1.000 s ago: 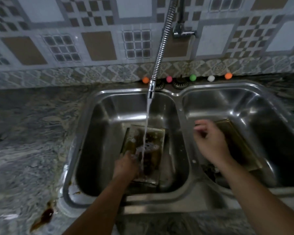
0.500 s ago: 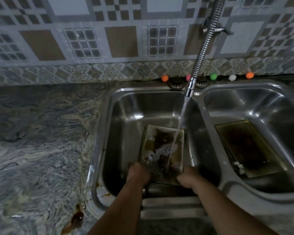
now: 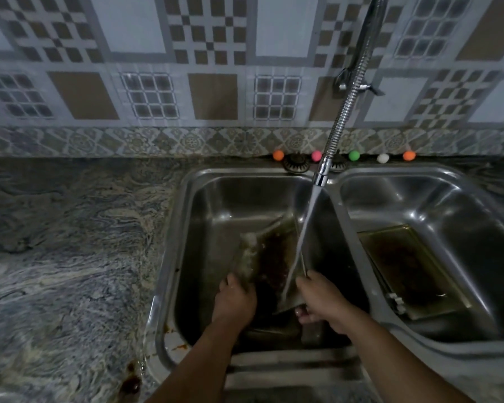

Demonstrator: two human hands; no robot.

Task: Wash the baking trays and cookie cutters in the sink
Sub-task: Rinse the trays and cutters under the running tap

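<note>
Silver steel sink (image 3: 169,286); brown-stained tray (image 3: 274,257); grey swirled marble counter (image 3: 70,242); beige, white and checkered wall tiles (image 3: 210,53); orange, pink, green, white balls (image 3: 354,155).

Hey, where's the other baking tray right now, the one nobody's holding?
In the head view, the second baking tray lies flat on the bottom of the right sink basin, right of the divider and apart from both hands.

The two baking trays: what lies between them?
In the head view, the steel divider of the double sink parts the held tray from the other tray; the water stream falls beside it.
</note>
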